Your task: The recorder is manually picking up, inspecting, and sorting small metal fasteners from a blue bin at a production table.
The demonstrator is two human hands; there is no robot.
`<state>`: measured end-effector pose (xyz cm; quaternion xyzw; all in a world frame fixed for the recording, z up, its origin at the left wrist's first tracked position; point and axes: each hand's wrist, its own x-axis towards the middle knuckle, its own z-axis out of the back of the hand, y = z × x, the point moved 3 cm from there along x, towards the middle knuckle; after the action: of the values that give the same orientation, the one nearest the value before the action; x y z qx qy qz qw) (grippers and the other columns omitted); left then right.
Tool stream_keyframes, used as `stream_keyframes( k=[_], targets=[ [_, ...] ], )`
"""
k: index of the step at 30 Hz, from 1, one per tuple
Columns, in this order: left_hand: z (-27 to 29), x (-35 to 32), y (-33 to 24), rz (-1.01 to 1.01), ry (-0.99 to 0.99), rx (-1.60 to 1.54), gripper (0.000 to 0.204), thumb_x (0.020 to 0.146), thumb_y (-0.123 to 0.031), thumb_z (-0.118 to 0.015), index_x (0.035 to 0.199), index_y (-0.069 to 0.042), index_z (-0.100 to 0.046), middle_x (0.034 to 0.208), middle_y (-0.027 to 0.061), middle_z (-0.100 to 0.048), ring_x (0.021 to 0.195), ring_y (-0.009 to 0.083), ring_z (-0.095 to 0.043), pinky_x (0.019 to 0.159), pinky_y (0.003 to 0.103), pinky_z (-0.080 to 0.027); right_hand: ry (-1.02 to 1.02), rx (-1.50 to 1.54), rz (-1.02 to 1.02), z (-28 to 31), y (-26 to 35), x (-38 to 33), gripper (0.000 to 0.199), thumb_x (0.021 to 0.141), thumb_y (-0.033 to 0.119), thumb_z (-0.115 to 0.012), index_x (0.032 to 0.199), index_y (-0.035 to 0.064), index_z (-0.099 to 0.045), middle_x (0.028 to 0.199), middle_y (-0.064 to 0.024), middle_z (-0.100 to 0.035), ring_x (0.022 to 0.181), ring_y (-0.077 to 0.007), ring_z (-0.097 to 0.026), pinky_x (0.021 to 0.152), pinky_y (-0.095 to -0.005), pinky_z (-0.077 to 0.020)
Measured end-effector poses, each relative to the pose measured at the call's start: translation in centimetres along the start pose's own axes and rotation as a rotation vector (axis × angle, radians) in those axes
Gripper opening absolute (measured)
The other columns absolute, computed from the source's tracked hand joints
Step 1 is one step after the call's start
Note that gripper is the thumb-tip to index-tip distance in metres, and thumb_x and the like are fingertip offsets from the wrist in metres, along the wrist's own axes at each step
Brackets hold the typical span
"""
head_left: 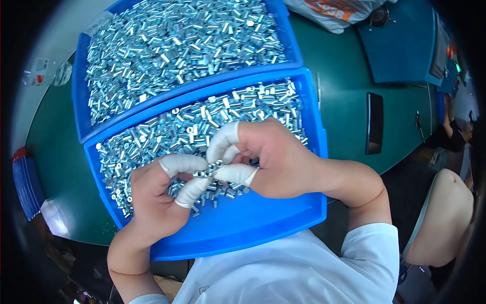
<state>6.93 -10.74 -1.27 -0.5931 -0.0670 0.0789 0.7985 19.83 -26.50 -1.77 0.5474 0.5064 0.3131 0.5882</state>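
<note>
My left hand (159,195) and my right hand (276,159) meet over the near blue tray (243,230), white finger cots on their thumbs and fingers. Pinched between the fingertips of both are several small, shiny metal sleeves (208,169), clustered with some round ends facing up. How the sleeves are shared between the two hands is partly hidden by the fingers. Beneath lies a heap of similar loose silver sleeves (167,129), filling the tray's far part. Bare blue plastic shows along the tray's near side.
A second blue tray (291,38), heaped with small metal pieces, stands directly behind. On the green table (341,111) lies a flat black device (374,123). A white bag (324,12) sits at the back, a blue bin (28,185) at far left. Another person (440,218) is at right.
</note>
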Motion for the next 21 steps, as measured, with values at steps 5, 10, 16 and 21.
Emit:
stream_keyframes(
  k=[5,10,16,21],
  targets=[
    [0.22,0.42,-0.41,0.002,0.023,-0.022,0.02,0.083,-0.002,-0.08,0.101,-0.002,-0.073,0.086,0.0082,-0.074,0.068,0.0133,-0.067,0.062,0.026,-0.052,0.002,-0.071,0.056,0.23,0.65,0.07,0.018,0.09,-0.003,-0.071,0.106,0.002,-0.063,0.09,-0.0058,-0.07,0.081,-0.0112,-0.069,0.07,-0.0266,-0.0546],
    [0.5,0.39,-0.34,-0.01,0.029,-0.066,0.021,0.082,-0.001,-0.081,0.102,-0.001,-0.072,0.087,0.0088,-0.074,0.068,0.0131,-0.066,0.061,0.026,-0.052,-0.018,-0.057,0.092,0.1,0.46,0.03,0.019,0.089,-0.002,-0.074,0.104,0.002,-0.064,0.091,-0.006,-0.07,0.081,-0.0109,-0.069,0.07,-0.0267,-0.0548],
    [0.33,0.27,-0.18,0.09,0.023,-0.188,0.022,0.082,-0.001,-0.082,0.101,-0.001,-0.073,0.089,0.0091,-0.075,0.071,0.0139,-0.069,0.064,0.026,-0.054,0.002,-0.09,0.129,0.11,0.74,0.13,0.017,0.089,-0.001,-0.074,0.103,0.0016,-0.065,0.091,-0.007,-0.071,0.081,-0.0127,-0.071,0.072,-0.0272,-0.0564],
    [0.52,0.06,0.0,0.158,0.041,-0.22,0.021,0.081,-0.001,-0.082,0.1,-0.003,-0.074,0.087,0.0087,-0.075,0.071,0.0138,-0.071,0.064,0.026,-0.056,0.01,-0.078,0.127,-0.02,0.56,0.13,0.019,0.088,0.0,-0.076,0.103,0.0011,-0.066,0.091,-0.0078,-0.073,0.082,-0.0146,-0.073,0.072,-0.0279,-0.0581]
  ],
)
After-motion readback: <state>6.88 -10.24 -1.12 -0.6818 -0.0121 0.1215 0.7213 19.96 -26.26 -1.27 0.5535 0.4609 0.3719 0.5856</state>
